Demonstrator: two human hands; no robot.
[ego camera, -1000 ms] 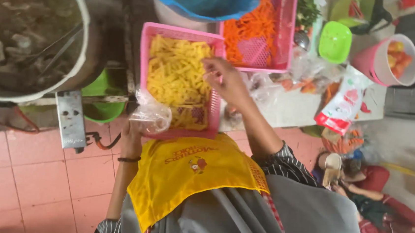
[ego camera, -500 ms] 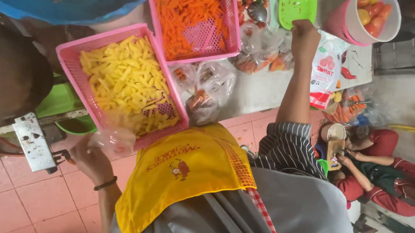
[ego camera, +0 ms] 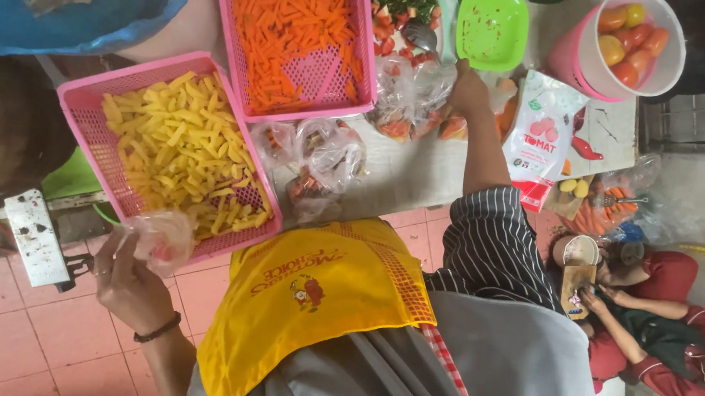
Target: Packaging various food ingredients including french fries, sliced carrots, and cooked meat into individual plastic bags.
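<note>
right hand moved off yellow-strip basket to bagged vegetables on desk, fingers closing on 1 bag | left hand still pinching clear bag, fingers shut | filling paused, next bag fetched

White table: pink baskets, plastic bags, green bowl.

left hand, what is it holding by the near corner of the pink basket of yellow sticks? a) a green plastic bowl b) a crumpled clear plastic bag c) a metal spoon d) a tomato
b: the left hand closes its grip on a crumpled clear plastic bag at the near corner of the pink plastic basket of yellow sticks.
</note>
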